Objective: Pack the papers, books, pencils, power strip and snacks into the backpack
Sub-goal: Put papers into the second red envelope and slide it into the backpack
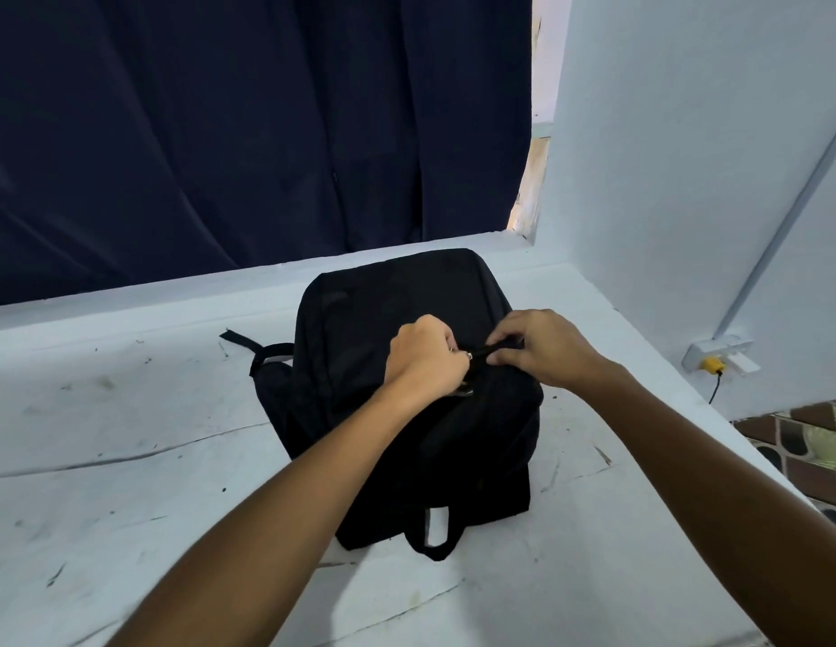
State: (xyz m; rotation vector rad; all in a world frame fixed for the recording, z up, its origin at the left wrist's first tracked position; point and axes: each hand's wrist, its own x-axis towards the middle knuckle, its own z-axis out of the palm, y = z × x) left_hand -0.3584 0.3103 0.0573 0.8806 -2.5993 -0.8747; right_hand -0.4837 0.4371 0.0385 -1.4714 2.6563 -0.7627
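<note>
Both hands pinch at the zip on top of a black backpack.

The left hand (427,354) is curled shut around a small metal zipper pull (467,356), while the right hand (542,350) nips a black fabric tab (500,347) between thumb and fingertips. The backpack (406,413) lies flat on a scuffed white table (126,436), its carry loop (434,530) toward the person, a dark curtain (243,133) behind.

We see one black backpack (406,319) at frame center, lying flat, its carry loop at the lower edge of the bag pointing toward the bottom of the frame. A strap sticks out on its left side. A metal zipper pull (467,389) shows mid-bag. Papers, books, pencils, power strip, snacks: not visible.
</note>
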